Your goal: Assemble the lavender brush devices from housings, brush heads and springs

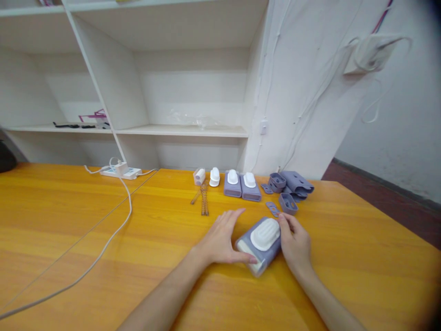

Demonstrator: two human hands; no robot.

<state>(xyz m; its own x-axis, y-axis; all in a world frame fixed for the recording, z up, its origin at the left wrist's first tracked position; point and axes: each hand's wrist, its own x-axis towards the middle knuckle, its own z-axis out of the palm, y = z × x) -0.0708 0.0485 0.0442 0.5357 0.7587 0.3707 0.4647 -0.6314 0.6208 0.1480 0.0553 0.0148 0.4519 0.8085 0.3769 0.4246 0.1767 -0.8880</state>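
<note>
Head view is showing a purple case point(269, 254) between the two hands, near the front of the wooden tabletop point(165, 239), sitting askew and somewhat blurred, with a white ridged cap point(264, 234) lying on its upper face. Whether the case is resting flat or being lifted a little, I cannot tell. The right hand point(296, 243) is apparently gripping the case at its far right edge, thumb and fingertips pinched together there. The left hand point(223, 236) is standing open, fingers spread away from the case, only its thumb reaching over the pale near end; the blur is hiding whether that thumb is pressing or merely hovering.

Judging by this, the step in hand is turning or positioning the capped case. The next move seems to be calling for a steady right-hand hold and a left hand closing around the near end, without knocking the cap askew.

Farther back, two similar cases are standing side by side, a left capped case point(232, 189) and a right capped case point(251, 195). Coil springs point(204, 204) and a loose white ridged piece point(214, 177) are lying to their left, while a slotted purple plate point(272, 209) and an oval purple cup point(288, 210) are lying near the right hand
</note>
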